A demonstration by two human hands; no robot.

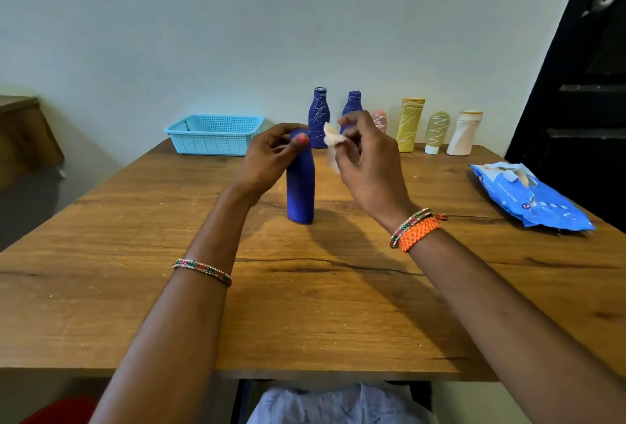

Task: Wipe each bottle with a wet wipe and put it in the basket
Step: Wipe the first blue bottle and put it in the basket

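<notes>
A plain blue bottle (pixel 300 186) stands upright in the middle of the wooden table (pixel 135 254). My left hand (pixel 267 156) grips its neck from the left. Just right of the bottle, my right hand (pixel 366 159) pinches a crumpled white wet wipe (pixel 332 142), held in the air apart from the bottle. At the back stand two blue bottles with white scribbles (pixel 319 117) (pixel 352 105), a pink bottle (pixel 381 120) partly hidden by my right hand, a yellow tube (pixel 410 125), a pale round bottle (pixel 437 132) and a white bottle (pixel 464 134). The light-blue basket (pixel 213 134) sits at the back left.
A blue wet-wipe pack (pixel 528 196) lies at the table's right edge. A dark door (pixel 582 85) stands at the right. A wooden piece of furniture (pixel 23 132) is at the far left, off the table.
</notes>
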